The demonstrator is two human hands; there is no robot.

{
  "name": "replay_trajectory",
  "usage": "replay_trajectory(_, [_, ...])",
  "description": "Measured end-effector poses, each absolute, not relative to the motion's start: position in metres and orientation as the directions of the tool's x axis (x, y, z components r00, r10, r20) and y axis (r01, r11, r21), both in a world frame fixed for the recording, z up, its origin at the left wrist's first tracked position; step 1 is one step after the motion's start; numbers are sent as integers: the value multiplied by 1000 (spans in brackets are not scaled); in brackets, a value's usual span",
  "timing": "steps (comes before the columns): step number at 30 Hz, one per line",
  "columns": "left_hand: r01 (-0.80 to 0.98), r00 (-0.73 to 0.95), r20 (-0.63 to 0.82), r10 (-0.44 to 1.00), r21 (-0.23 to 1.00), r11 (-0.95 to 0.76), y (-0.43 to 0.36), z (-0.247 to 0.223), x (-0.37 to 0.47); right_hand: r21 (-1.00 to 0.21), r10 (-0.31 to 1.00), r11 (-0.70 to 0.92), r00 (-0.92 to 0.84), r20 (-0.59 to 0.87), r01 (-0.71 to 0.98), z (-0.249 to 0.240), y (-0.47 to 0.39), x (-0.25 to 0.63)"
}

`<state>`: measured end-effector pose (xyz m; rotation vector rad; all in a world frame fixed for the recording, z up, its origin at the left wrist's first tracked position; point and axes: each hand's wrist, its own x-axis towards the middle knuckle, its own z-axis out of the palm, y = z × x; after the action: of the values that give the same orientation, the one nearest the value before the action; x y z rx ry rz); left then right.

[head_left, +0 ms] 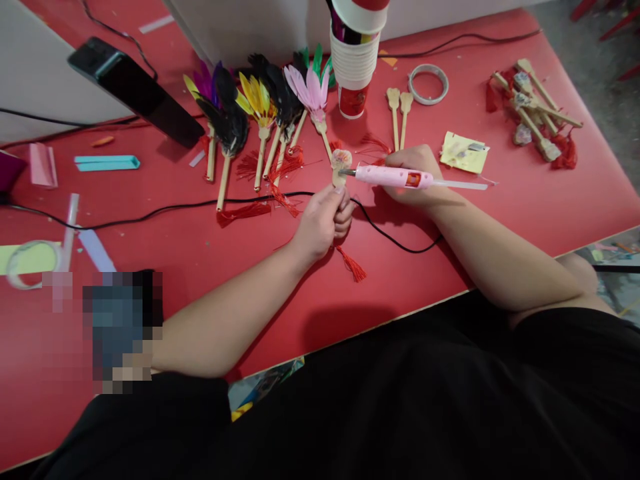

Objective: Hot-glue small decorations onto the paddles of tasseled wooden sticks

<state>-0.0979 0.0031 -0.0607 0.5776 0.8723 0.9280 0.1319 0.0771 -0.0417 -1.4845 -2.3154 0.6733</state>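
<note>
My left hand (327, 217) is closed around the handle of a small wooden fan stick (340, 175), its flat head pointing up and a red tassel (353, 263) hanging below. A patterned, whitish patch covers part of the head. In my right hand (413, 170) is a pink hot glue gun (390, 177), with a clear glue stick (463, 185) poking out of its back. The gun's metal nozzle touches or nearly touches the head of the stick. Just beyond my left hand lies a stick with pink feathers (313, 93).
Several feathered sticks, including a yellow one (257, 100), lie at the back. Stacked paper cups (354, 63) stand beside them. Bare wooden sticks (394, 110), a tape roll (429, 85), a yellow note (465, 152) and tasselled sticks (545, 110) are rightward. A black phone-like device (135, 90) leans left. A black cord (150, 217) crosses the table.
</note>
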Motion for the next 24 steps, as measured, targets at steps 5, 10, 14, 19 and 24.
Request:
replay_trajectory(5, [-457,308,-395,866,736,499,3,-57,-98,-551,932,280,-360,-40,786,-41,76,130])
replay_trajectory(10, [-477,271,-435,858,714,513,2,-56,-97,-544,944,261,-328,-27,797,-44,77,127])
replay_trajectory(14, [-486,261,-430,864,715,503,2,-56,-97,-519,952,252,-306,-19,816,-49,78,126])
replay_trajectory(19, [-495,230,-477,848,693,524,0,-52,-95,-519,942,300,-336,26,801,-53,80,127])
replay_trajectory(24, [-495,203,-494,845,693,524,-1,-48,-93,-502,949,277,-314,12,819,-51,80,125])
